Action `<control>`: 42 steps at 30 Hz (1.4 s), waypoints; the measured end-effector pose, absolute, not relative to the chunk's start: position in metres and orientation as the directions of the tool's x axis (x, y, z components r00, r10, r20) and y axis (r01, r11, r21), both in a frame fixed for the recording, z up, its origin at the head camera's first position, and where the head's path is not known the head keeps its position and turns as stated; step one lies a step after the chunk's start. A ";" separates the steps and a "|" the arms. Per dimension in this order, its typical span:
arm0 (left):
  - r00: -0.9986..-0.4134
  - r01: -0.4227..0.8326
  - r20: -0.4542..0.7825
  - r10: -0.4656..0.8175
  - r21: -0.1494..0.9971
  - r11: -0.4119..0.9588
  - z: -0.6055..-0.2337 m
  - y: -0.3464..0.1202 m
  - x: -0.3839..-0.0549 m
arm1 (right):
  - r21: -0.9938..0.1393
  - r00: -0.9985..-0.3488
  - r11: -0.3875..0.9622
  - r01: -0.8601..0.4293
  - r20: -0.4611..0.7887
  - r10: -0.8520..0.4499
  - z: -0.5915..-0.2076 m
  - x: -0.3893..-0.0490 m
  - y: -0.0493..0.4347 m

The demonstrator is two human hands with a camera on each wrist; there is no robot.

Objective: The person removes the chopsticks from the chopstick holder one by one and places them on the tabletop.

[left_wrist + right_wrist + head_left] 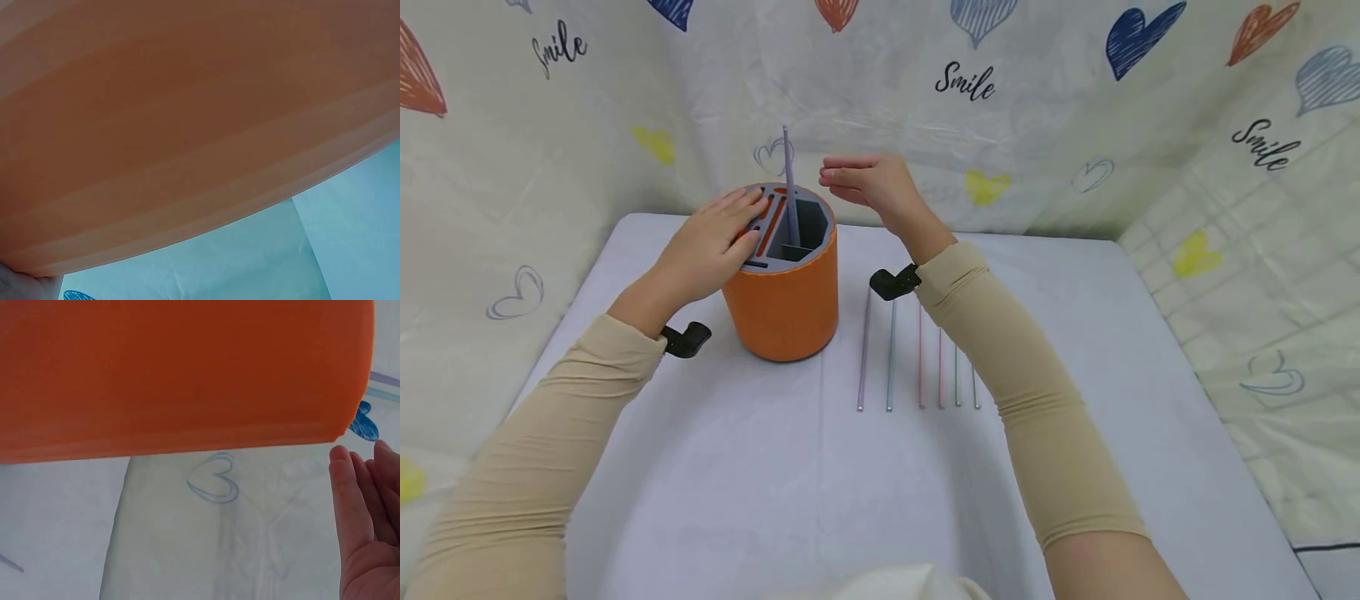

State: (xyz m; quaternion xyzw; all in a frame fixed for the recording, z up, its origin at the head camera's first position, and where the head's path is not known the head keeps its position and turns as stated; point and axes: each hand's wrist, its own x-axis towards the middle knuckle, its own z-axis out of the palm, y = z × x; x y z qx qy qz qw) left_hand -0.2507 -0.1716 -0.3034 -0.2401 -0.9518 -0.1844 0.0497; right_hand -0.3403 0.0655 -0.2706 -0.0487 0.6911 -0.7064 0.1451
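An orange cylindrical desk organizer [782,308] with a grey slotted insert stands upright toward the back of the table. My left hand [711,242] rests on the left side of its top, fingers extended across the insert. A thin purple stick [789,179] stands upright in the larger compartment, its upper part sticking out above the rim. To the right of the organizer, my right hand [868,183] is raised with its fingers straight and close together, apart from the stick and holding nothing. In the right wrist view its fingers [350,494] show beside the organizer's orange wall [187,375].
Several thin sticks lie side by side on the white table [820,500], among them a purple stick [864,350], a blue one [891,358] and a pink one [921,358]. The right forearm passes over some of them. A printed cloth [880,100] hangs behind the table.
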 end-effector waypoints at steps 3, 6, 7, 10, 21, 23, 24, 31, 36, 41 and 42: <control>-0.879 0.478 0.180 0.442 0.322 0.817 -0.303 -0.171 -0.250 | -0.994 -0.944 -0.015 0.111 -0.101 -0.316 -0.266 -0.338 0.057; -0.875 0.484 0.188 0.446 0.315 0.817 -0.304 -0.172 -0.250 | -0.996 -0.933 -0.022 0.090 -0.076 -0.351 -0.263 -0.337 0.050; -0.875 0.484 0.191 0.445 0.314 0.817 -0.304 -0.172 -0.250 | -0.996 -0.930 -0.027 0.085 -0.070 -0.360 -0.263 -0.337 0.048; -0.873 0.488 0.195 0.447 0.314 0.815 -0.305 -0.172 -0.250 | -0.998 -0.926 -0.013 0.064 -0.055 -0.372 -0.262 -0.337 0.044; -0.874 0.487 0.193 0.447 0.325 0.811 -0.305 -0.172 -0.249 | -0.997 -0.911 0.071 -0.023 -0.008 -0.413 -0.267 -0.336 0.036; -0.873 0.487 0.196 0.446 0.329 0.809 -0.306 -0.172 -0.249 | -0.996 -0.907 0.075 -0.052 0.016 -0.421 -0.269 -0.335 0.035; -0.874 0.485 0.198 0.443 0.331 0.809 -0.306 -0.172 -0.250 | -0.995 -0.906 0.074 -0.060 0.024 -0.423 -0.269 -0.335 0.034; -0.875 0.484 0.205 0.439 0.338 0.807 -0.306 -0.171 -0.251 | -0.998 -0.912 0.029 -0.062 0.045 -0.409 -0.268 -0.335 0.030; -0.874 0.486 0.201 0.443 0.331 0.809 -0.306 -0.171 -0.252 | -1.000 -0.942 -0.010 -0.015 0.017 -0.335 -0.255 -0.334 0.032; -0.876 0.482 0.210 0.434 0.336 0.810 -0.306 -0.171 -0.253 | -0.995 -0.952 -0.079 -0.059 0.080 -0.296 -0.237 -0.332 0.039; -0.877 0.481 0.212 0.432 0.337 0.809 -0.306 -0.171 -0.253 | -0.994 -0.954 -0.086 -0.062 0.084 -0.288 -0.233 -0.332 0.041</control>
